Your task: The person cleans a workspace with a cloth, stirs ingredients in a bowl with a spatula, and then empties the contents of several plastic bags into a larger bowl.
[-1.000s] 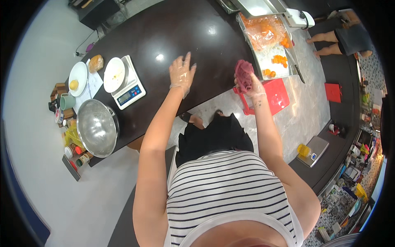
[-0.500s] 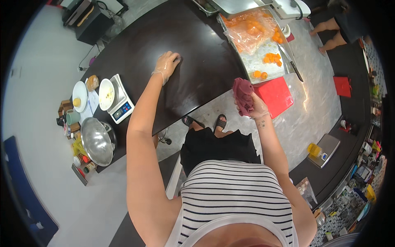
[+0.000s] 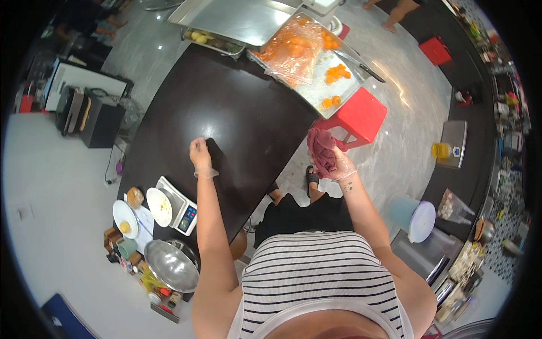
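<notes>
My left hand [image 3: 201, 159], in a thin clear glove, is over the dark table [image 3: 243, 107] with its fingers curled in. Whatever those fingers may hold is hidden. A crumpled maroon cloth [image 3: 322, 151] is gripped in my gloved right hand [image 3: 342, 165], just off the table's right edge. Left of my left forearm stands a white kitchen scale [image 3: 183, 217] bearing a white bowl [image 3: 160, 207] with small pale bits inside.
A metal tray [image 3: 316, 93] of cut orange pieces and plastic wrap overhangs the table's far right corner; a knife [image 3: 370, 72] rests across its rim. Below is a red stool [image 3: 361, 113]. Steel bowls [image 3: 172, 265] and a white plate [image 3: 125, 217] crowd the near left.
My left hand has drawn nearer to me and turned, its fingers more curled. My right hand still grips the cloth. The whole view has shifted, with the stool now more exposed.
</notes>
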{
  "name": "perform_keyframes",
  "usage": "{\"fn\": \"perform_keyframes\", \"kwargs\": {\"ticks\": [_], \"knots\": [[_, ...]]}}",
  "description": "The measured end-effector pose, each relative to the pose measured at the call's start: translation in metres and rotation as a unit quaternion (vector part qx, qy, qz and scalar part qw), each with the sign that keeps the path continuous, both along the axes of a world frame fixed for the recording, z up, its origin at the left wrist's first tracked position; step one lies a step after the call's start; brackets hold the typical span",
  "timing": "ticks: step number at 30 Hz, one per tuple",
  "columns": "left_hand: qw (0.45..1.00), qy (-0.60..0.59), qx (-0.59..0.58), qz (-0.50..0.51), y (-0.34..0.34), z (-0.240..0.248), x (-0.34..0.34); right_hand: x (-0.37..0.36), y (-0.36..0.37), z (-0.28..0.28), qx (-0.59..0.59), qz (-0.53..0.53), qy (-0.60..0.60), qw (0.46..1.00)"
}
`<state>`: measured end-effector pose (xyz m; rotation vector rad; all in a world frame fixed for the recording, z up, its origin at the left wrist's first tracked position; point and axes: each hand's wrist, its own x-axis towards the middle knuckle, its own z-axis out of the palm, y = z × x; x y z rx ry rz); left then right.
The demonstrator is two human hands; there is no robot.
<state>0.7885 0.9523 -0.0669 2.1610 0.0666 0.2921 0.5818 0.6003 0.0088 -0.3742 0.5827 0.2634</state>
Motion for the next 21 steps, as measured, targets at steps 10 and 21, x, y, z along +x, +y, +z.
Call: {"fn": "perform_keyframes", "kwargs": {"ticks": [10, 21], "knots": [[0.945, 0.169, -0.071, -0.270, -0.193, 0.061, -0.134, -0.097, -0.083, 0.025, -0.109, -0.068, -0.023, 0.991], [0.883, 0.043, -0.104, -0.455, -0.514, 0.071, -0.287, -0.325, -0.302, 0.039, -0.095, -0.340, -0.144, 0.924]]}}
